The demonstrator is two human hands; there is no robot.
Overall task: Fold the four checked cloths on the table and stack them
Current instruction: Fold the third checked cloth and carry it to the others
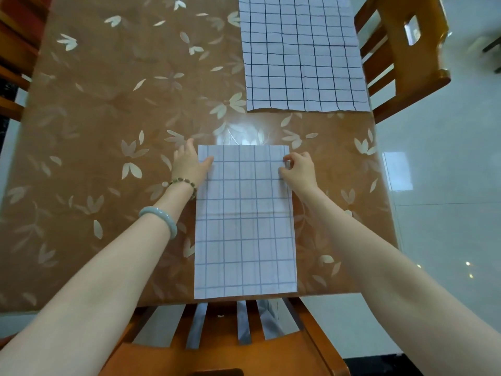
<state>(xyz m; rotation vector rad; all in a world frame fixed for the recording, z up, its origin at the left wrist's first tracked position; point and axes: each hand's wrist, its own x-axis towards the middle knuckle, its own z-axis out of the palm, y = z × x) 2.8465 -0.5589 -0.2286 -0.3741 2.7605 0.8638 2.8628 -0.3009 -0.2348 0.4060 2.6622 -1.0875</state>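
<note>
A folded white checked cloth lies lengthwise on the table's near edge, its far end between my hands. My left hand holds the cloth's far left corner, thumb on top and fingers at its edge. My right hand has curled fingers that pinch the far right edge. A pile of unfolded checked cloths lies flat at the far right of the table; the edge of a cloth underneath shows partway along it.
The table has a brown cover with a pale leaf pattern. A wooden chair stands just below the near edge, another chair at the right side, and chair backs at the far left.
</note>
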